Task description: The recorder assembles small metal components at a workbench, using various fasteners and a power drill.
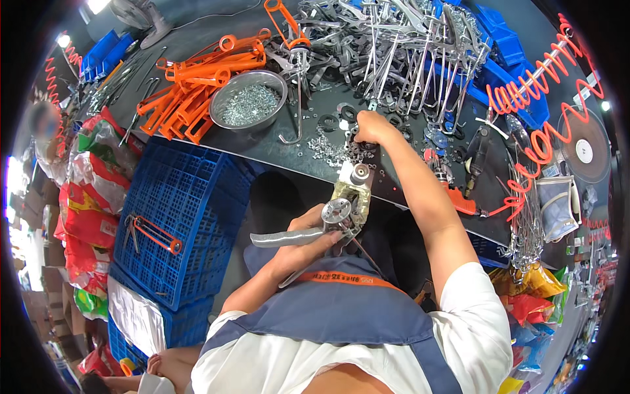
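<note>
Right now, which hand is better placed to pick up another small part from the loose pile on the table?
The right hand. It is already stretched out over the small dark parts on the table. The left hand is full, gripping the grey metal tool close to the body.

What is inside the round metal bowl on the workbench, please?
The metal bowl holds a heap of small silvery fasteners; anything beneath the heap, including the bowl's bottom, is covered.
</note>
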`<state>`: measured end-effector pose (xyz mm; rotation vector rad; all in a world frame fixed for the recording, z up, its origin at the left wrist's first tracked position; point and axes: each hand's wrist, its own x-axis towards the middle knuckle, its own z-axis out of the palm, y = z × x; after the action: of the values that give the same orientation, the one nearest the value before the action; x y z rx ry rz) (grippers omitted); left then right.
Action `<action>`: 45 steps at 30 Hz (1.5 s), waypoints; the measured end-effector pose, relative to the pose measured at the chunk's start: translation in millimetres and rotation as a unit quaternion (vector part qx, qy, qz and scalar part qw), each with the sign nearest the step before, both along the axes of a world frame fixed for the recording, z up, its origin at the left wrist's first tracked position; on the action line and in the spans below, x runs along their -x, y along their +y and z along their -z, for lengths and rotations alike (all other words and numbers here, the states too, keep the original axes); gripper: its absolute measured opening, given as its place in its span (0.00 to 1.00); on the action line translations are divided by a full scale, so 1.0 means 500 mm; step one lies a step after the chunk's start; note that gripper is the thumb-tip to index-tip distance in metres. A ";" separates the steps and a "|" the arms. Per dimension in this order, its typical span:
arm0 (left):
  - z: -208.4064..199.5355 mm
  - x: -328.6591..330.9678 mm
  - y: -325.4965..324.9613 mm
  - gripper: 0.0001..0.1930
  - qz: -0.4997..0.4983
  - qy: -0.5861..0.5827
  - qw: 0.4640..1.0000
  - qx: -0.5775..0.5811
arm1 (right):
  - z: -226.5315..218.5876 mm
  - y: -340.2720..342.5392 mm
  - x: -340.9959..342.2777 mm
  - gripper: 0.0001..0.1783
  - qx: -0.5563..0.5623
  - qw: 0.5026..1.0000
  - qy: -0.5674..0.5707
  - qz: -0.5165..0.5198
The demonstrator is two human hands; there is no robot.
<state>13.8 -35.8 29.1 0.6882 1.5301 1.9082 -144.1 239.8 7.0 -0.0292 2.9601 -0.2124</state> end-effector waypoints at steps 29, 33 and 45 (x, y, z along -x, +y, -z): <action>-0.009 -0.051 0.144 0.14 -0.003 -0.051 0.994 -0.092 | -0.096 -0.028 -0.458 0.13 0.325 0.834 0.404 -0.188; -0.004 -0.045 0.142 0.12 -0.019 -0.058 0.997 -0.049 | -0.074 -0.029 -0.461 0.12 0.361 0.830 0.390 -0.173; -0.027 0.010 0.124 0.06 0.089 0.259 0.960 -0.058 | -0.053 -0.039 -0.476 0.15 0.697 0.715 0.047 -0.022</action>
<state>9.0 26.0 42.5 1.4174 1.5913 1.7740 93.8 220.3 33.3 -0.2902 2.0752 -2.3144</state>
